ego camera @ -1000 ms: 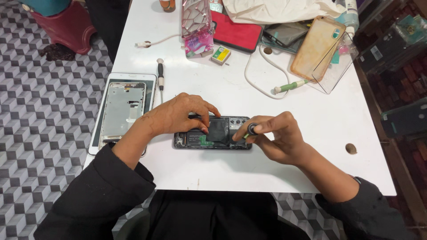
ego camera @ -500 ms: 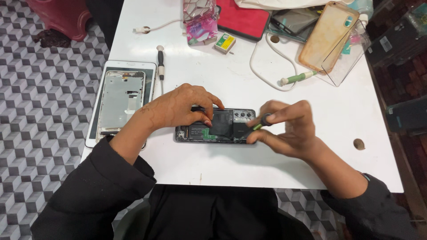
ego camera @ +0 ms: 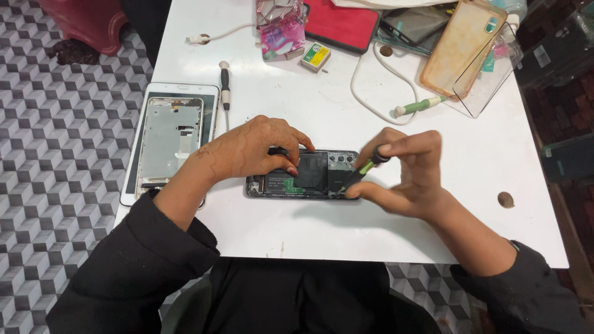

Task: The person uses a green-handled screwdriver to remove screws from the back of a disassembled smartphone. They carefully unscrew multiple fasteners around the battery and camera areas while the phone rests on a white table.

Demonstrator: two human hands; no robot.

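An opened dark phone (ego camera: pixel 317 175) lies flat on the white table (ego camera: pixel 383 229), its inner parts showing. My left hand (ego camera: pixel 250 150) rests on the phone's left half, fingers pressing it down. My right hand (ego camera: pixel 405 174) pinches a small green-and-black screwdriver (ego camera: pixel 364 169), tip down on the phone's right end near the camera block. Both arms are in black sleeves.
A stripped tablet frame (ego camera: pixel 170 137) lies at the table's left edge, a second screwdriver (ego camera: pixel 225 86) beside it. At the back are a green-handled tool (ego camera: pixel 421 106), a white cable (ego camera: pixel 365 93), a small yellow box (ego camera: pixel 316 55), a red case (ego camera: pixel 341 25) and clear phone covers (ego camera: pixel 461 46).
My right hand has lifted its fingers and stood the screwdriver more upright on the phone's right end. The view has shifted a little; my left hand stays on the phone.
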